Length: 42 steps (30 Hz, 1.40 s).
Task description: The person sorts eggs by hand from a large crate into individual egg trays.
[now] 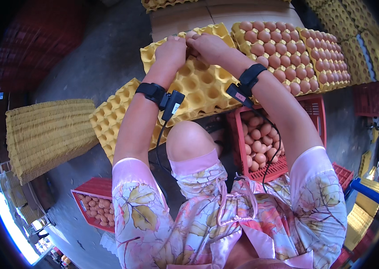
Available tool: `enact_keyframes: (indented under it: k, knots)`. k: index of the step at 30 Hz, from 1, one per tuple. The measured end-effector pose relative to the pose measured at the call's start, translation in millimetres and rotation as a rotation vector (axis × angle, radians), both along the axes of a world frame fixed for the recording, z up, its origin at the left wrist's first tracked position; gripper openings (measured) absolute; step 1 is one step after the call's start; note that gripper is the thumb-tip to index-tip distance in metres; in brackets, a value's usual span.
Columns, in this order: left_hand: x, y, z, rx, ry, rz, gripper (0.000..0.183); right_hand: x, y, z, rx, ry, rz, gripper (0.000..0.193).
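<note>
Both of my hands meet over the far end of a yellow molded egg tray, whose nearer cups hold nothing. My left hand is curled, its fingertips mostly hidden. My right hand bends in from the other side, its fingers closed on brown eggs. One egg shows just beyond the fingers where the hands come together; part of another appears below my right hand. To the right, a filled tray of brown eggs sits against the tray under my hands.
A second filled tray lies further right. A red crate of loose eggs stands by my right knee; another red crate is on the floor at left. Stacked yellow trays stand at left, beside another yellow tray. Cables hang from my wrist devices.
</note>
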<state>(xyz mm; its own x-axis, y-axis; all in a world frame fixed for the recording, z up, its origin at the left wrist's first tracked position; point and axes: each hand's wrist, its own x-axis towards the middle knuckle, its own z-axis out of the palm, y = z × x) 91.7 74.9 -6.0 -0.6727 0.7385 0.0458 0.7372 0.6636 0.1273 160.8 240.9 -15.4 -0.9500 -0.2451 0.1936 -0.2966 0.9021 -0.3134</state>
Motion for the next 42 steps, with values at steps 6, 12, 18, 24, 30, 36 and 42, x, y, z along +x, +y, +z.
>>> enact_keyframes:
  k: [6,12,18,24,30,36,42]
  knots:
    - [-14,-6,33,0.279,-0.205,0.165,0.035,-6,42,0,-0.432,0.073,-0.164,0.035]
    - [-27,-1,22,-0.030,-0.042,0.066,0.038,-29,-5,4,0.173,-0.092,-0.358,0.030]
    - [-30,11,29,0.005,-0.112,0.182,0.048,-17,11,3,-0.096,0.045,-0.396,0.038]
    - [11,12,65,0.365,-0.694,-0.058,0.052,134,52,57,-1.653,-0.450,-0.399,0.056]
    - [214,74,86,0.108,-0.670,-0.742,0.056,352,105,75,-0.976,-0.650,-0.520,0.045]
    - [381,110,-45,-0.245,-0.668,-0.697,0.055,430,117,-9,-0.193,-1.177,-0.650,0.044]
    - [440,93,-103,-0.353,-0.566,-0.573,0.036,491,79,-97,0.269,-0.874,-0.596,0.024]
